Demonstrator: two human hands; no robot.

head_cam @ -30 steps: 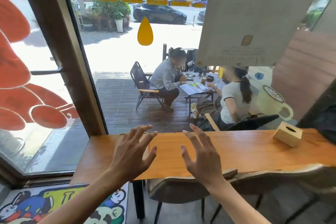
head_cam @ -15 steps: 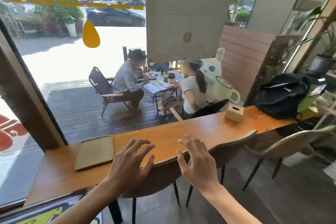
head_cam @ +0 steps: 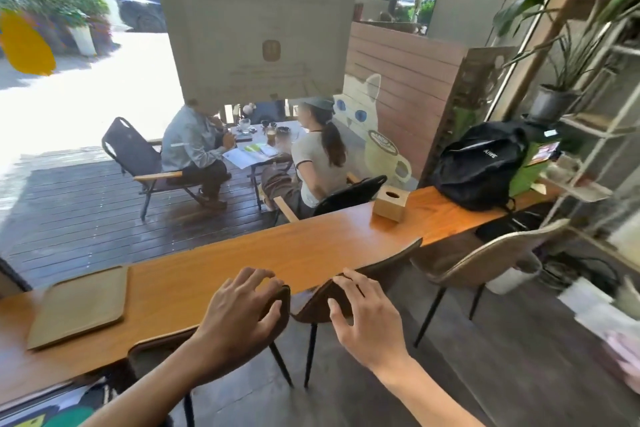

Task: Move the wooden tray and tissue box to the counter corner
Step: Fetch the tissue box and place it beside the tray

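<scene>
both bare hands out in front, holding nothing.

left hand [head_cam: 239,314] palm down, fingers spread and loosely bent, forearm reaching in from lower left. right hand [head_cam: 363,319] level with it and just apart, fingers spread and slightly curled, thumb out toward the left hand, forearm running in from lower right.

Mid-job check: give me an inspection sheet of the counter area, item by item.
Surface: long wooden counter along the window.
Job's things: wooden tray lies flat at the counter's left end; tissue box stands far right, near the backpack.
Clutter: black backpack on the counter's right end.
Hands: left hand and right hand hold nothing, fingers spread over the chair backs.
Cables: dark cords on the floor, blurred.
Surroundings: potted plants on shelving; two people seated outside.
</scene>
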